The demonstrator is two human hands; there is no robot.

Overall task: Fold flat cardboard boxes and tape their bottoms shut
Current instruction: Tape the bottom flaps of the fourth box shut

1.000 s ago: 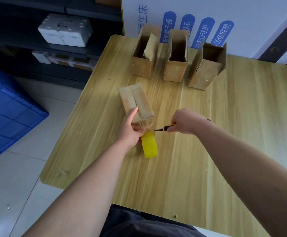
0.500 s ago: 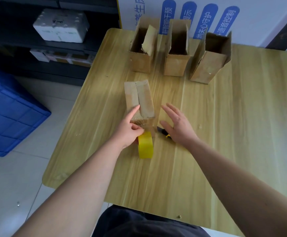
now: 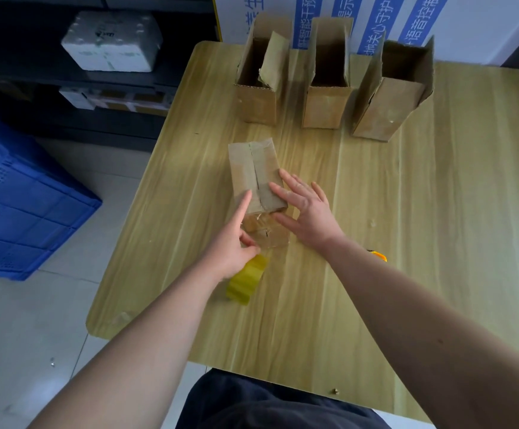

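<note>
In the middle of the table (image 3: 437,212) the box (image 3: 252,171) I am working stands bottom-up, its two flaps closed and meeting in a seam that runs near to far, leaning a little to the left at the far end. That seam is the box's long axis, and it lies right between my hands. My left hand (image 3: 230,246) sits at the near end, index finger (image 3: 244,201) straight and pressing the left flap just beside the seam. The other fingers are curled near a clear strip of tape (image 3: 267,236) on the near face, and I cannot tell whether they pinch it. My right hand (image 3: 307,212) lies flat on the right flap, fingers spread and straight, holding nothing.

I judge the next move is a press along the seam, away from me. Both hands are on the box, with the left index closer to the seam.

The yellow tape roll (image 3: 245,280) lies tilted just near of my left wrist. A yellow knife (image 3: 378,257) peeks out behind my right forearm. Three open boxes (image 3: 326,88) stand in a row at the far edge, well apart from this one.
</note>
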